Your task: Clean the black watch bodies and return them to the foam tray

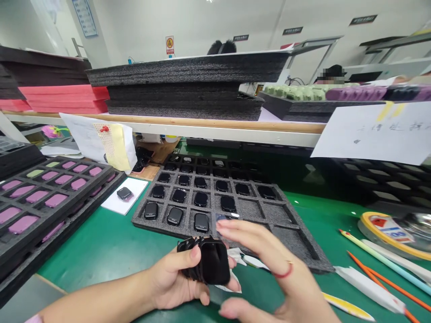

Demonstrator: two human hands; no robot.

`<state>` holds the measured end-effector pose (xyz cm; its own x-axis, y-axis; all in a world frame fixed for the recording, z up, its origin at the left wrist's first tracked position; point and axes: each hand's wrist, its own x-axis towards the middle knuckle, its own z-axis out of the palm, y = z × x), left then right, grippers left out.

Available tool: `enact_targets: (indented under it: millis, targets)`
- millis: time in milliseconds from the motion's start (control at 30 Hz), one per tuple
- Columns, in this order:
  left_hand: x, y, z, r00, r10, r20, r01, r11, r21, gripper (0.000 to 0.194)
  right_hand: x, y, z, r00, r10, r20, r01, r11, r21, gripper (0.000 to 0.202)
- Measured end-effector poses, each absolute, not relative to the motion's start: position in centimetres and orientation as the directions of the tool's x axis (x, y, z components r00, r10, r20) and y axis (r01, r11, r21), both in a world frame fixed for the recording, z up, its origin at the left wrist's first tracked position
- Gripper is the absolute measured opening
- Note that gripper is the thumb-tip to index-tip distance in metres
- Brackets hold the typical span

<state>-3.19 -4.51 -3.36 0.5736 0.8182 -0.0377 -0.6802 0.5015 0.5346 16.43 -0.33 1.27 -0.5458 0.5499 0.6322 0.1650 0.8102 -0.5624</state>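
Note:
My left hand [175,273] is closed round several black smartwatch cases [215,262] stacked together, the front one showing its dark glossy screen. To the right of them is my right hand [269,264], thumb and fingers wide apart. A small see-through piece with a white tab [235,215] shows by its fingertips; whether it sticks to them I cannot tell. Beyond both hands lies a grey foam tray [296,237] holding rows of black watches [201,221], with some bare compartments at its near right. White scraps [235,255] lie behind the held stack, partly hidden.
Foam trays with purple pieces [55,200] stand left, beside a single watch [124,193] on white paper [116,208]. At right are a tape roll [367,224], orange sticks [387,280] and a white-wrapped tool [370,287]. A shelf [215,130] with black foam sheets crosses above.

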Motion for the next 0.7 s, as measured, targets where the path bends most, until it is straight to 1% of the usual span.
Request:
enact_targets:
  millis: [33,67,167,367,400,467,533,567,633,700]
  targets:
    - [-3.2,-4.5,-3.3,0.579,0.815,-0.030,-0.681,0.503,0.533,0.046,16.3,-0.4,1.0,-0.568,0.542,0.619,0.164,0.812,-0.561,0.063]
    - [-3.3,-4.5,-3.3,0.585,0.811,-0.023,-0.678,0.504,0.536,0.046,16.1,-0.4,0.7,-0.573,0.536,0.620,0.155,0.814,-0.560,0.065]
    - [-3.3,-4.5,-3.2,0.595,0.804,-0.017,-0.670,0.508,0.542,0.049,15.8,-0.2,0.0,-0.574,0.519,0.633,0.123,0.820,-0.560,0.059]
    - [-3.1,-4.3,-3.2,0.584,0.811,-0.037,-0.691,0.521,0.501,0.048,15.6,-0.1,-0.5,-0.570,0.510,0.644,0.117,0.826,-0.551,0.058]
    - [-3.1,-4.3,-3.2,0.585,0.810,-0.038,-0.692,0.523,0.498,0.047,15.6,-0.1,-0.5,-0.579,0.508,0.637,0.121,0.827,-0.549,0.061]
    - [-3.1,-4.3,-3.3,0.580,0.813,-0.048,-0.698,0.528,0.483,0.045,15.8,-0.2,-0.3,-0.601,0.523,0.604,0.152,0.817,-0.556,0.071]
    - [-3.2,-4.3,-3.3,0.575,0.815,-0.067,-0.705,0.536,0.464,0.044,16.2,-0.2,0.1,-0.605,0.575,0.550,0.194,0.777,-0.599,0.079]
    - [-3.2,-4.3,-3.4,0.573,0.817,-0.072,-0.709,0.537,0.456,0.044,16.5,-0.1,0.3,-0.577,0.612,0.540,0.203,0.749,-0.631,0.077]
    - [-3.2,-4.3,-3.4,0.573,0.817,-0.064,-0.712,0.534,0.455,0.046,17.2,0.1,0.9,-0.469,0.654,0.593,0.188,0.730,-0.657,0.058]
    - [-3.1,-4.3,-3.5,0.580,0.813,-0.057,-0.700,0.533,0.475,0.050,17.8,0.1,1.5,-0.427,0.615,0.663,0.173,0.775,-0.608,0.042]
